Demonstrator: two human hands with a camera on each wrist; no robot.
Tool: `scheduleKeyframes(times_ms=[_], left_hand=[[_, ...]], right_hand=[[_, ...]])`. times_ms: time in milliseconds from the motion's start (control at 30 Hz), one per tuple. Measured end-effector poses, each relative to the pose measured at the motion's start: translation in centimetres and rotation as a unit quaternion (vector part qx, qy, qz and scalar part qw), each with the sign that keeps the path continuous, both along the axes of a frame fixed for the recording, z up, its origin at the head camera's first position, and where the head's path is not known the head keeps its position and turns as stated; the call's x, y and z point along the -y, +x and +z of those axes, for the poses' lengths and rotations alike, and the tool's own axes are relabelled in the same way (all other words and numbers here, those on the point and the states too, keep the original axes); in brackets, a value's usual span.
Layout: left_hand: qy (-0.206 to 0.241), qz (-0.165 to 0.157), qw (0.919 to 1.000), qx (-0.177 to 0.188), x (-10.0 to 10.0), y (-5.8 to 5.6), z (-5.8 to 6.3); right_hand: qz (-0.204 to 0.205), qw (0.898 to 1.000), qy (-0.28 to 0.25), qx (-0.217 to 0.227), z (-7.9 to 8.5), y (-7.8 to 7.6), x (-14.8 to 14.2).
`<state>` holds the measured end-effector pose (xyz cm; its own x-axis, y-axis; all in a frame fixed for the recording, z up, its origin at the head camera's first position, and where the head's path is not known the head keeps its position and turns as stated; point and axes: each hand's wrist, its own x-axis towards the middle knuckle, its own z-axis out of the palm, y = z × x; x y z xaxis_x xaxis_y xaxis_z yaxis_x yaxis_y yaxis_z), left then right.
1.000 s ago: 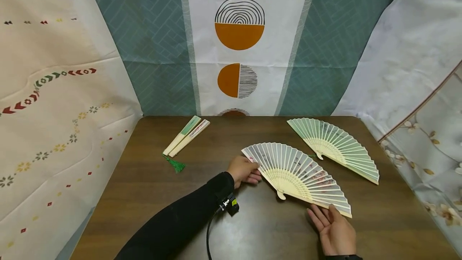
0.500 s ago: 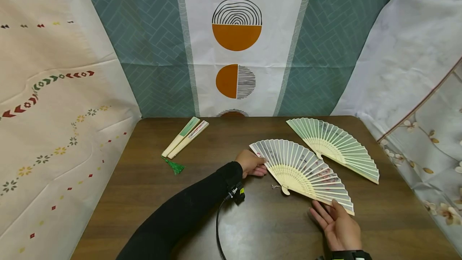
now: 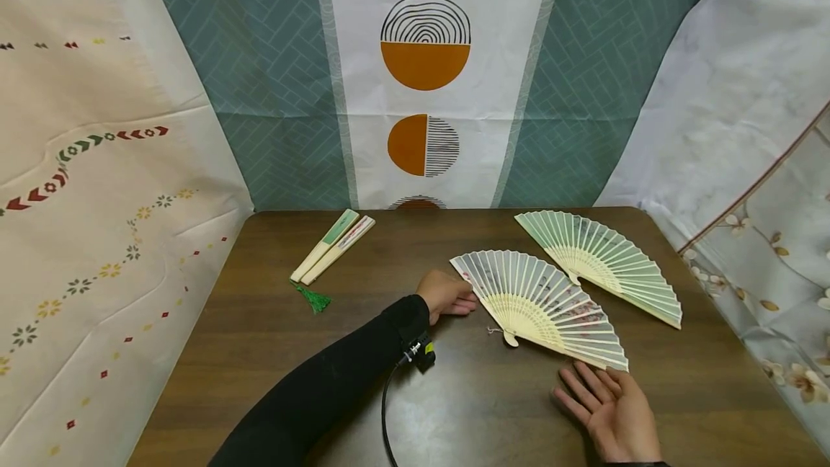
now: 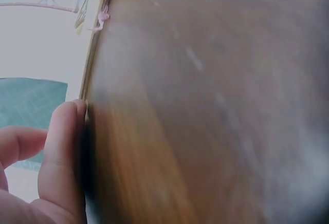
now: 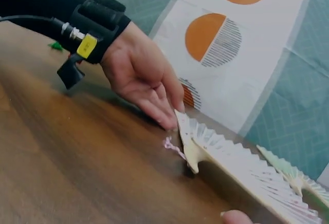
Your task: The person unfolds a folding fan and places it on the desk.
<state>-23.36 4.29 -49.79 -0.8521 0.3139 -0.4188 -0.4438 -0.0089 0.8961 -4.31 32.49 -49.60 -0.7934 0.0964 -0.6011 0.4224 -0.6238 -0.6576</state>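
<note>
A white pleated folding fan (image 3: 538, 301) with a faint floral print lies spread on the table. My left hand (image 3: 446, 295) is at its left edge. In the left wrist view, straight fingers (image 4: 60, 154) touch the end of the fan's outer rib (image 4: 88, 75), while another digit stands apart above it. My right hand (image 3: 612, 409) is palm up by the fan's lower right end, fingers spread and straight; whether a fingertip touches the rib is hard to tell. A small pinkish cord (image 5: 175, 147) hangs at the fan's pivot.
A green spread fan (image 3: 599, 261) lies behind and to the right. At the back left are two folded fans (image 3: 333, 245), one with a green tassel (image 3: 315, 300). Fabric hangs around the wooden table (image 3: 259, 352). A cable (image 3: 385, 416) runs from my left wrist.
The white fan first shifted right and slightly back; its right end has since moved back a little. My left hand moved right with it, and its grip has loosened. My right hand's fingers have spread.
</note>
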Motion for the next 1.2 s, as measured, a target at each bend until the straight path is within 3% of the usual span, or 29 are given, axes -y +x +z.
scheduleKeyframes(times_ms=[167,367,433,500,533,567,633,700,733,800,900,1000,1067,1133,1200], left_hand=[[-0.006,-0.002,1.0000,-0.007,1.2,0.4,0.4],[-0.025,-0.001,0.9994,-0.023,3.1,0.8,1.0],[-0.053,0.001,0.9973,-0.050,4.4,0.5,1.3],[-0.126,0.004,0.9871,-0.099,6.4,-0.6,1.6],[-0.171,0.008,0.9755,-0.138,7.7,-1.8,1.0],[-0.225,0.010,0.9583,-0.176,9.2,-3.1,0.3],[-0.336,0.022,0.9079,-0.250,12.2,-6.5,-1.7],[-0.428,0.039,0.8531,-0.296,14.9,-9.5,-3.8],[-0.460,0.042,0.8297,-0.313,16.1,-11.1,-4.8],[-0.511,0.037,0.7977,-0.317,17.6,-12.6,-5.3],[-0.550,0.004,0.7805,-0.297,18.5,-12.8,-5.3],[-0.567,-0.036,0.7745,-0.278,18.2,-11.8,-5.2],[-0.581,-0.048,0.7642,-0.275,17.8,-11.1,-5.4],[-0.599,-0.044,0.7463,-0.286,17.5,-10.5,-5.8],[-0.618,-0.033,0.7218,-0.310,17.3,-10.0,-6.2]], right_hand=[[0.014,1.000,0.008,0.018,0.1,0.9,0.6],[0.046,0.996,0.071,0.026,0.7,0.9,1.6],[0.034,0.995,0.093,0.023,1.0,0.8,2.2],[0.013,0.994,0.105,0.014,1.3,0.6,3.0],[0.003,0.994,0.106,0.001,1.5,0.5,3.6],[-0.010,0.995,0.102,-0.017,1.7,0.3,4.0],[-0.031,0.993,0.094,-0.065,2.3,-0.3,5.1],[-0.039,0.988,0.086,-0.120,2.9,-1.3,5.9],[-0.039,0.985,0.087,-0.146,3.2,-2.0,6.5],[-0.023,0.974,0.125,-0.186,3.8,-3.7,8.0],[0.028,0.950,0.216,-0.225,4.4,-7.1,10.8],[0.099,0.906,0.323,-0.253,4.4,-10.5,13.5],[0.149,0.873,0.379,-0.270,3.9,-12.5,14.8],[0.193,0.839,0.423,-0.283,3.4,-13.9,15.9],[0.228,0.816,0.446,-0.288,2.8,-14.7,16.7]])
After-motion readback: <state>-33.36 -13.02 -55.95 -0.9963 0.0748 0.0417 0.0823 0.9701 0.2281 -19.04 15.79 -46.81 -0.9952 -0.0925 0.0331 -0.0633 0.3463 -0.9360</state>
